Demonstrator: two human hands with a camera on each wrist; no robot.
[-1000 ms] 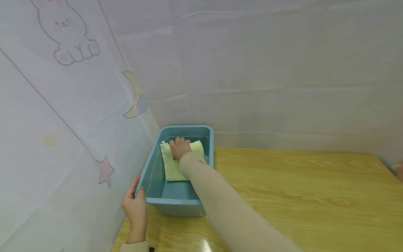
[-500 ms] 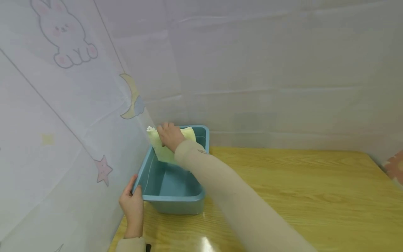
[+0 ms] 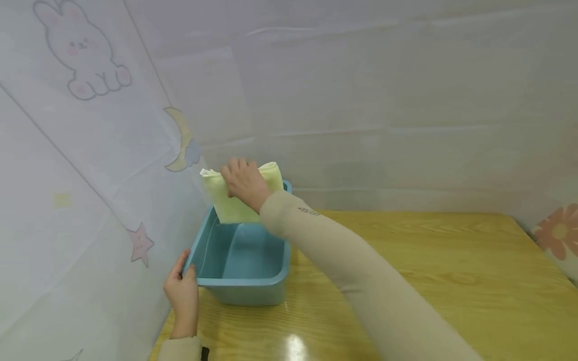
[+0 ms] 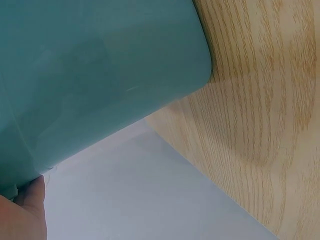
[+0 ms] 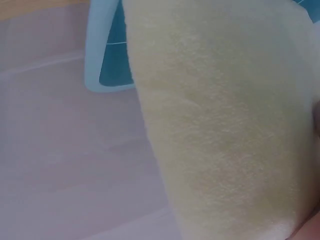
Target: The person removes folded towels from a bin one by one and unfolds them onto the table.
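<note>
My right hand (image 3: 246, 183) grips a folded pale yellow towel (image 3: 222, 201) by its upper edge. The towel hangs over the far part of a blue plastic bin (image 3: 241, 296), which stands on the table. In the right wrist view the fuzzy towel (image 5: 220, 120) fills most of the frame, and only a sliver of the hand (image 5: 311, 227) shows. At the bin's near left corner, my left hand (image 3: 182, 298) holds the rim between thumb and fingers. The left wrist view has that hand (image 4: 22, 215) low in the corner, against the bin's side (image 4: 100, 75).
The wood-grain table (image 3: 406, 271) extends to the right of the bin. A patterned sheet (image 3: 104, 165) with a rabbit, moon and star hangs close along the left side. Another pale sheet (image 3: 384, 100) covers the back, just behind the bin.
My right hand has lifted the towel from the bin's floor to above its far rim. The left hand stays on the near left corner.
</note>
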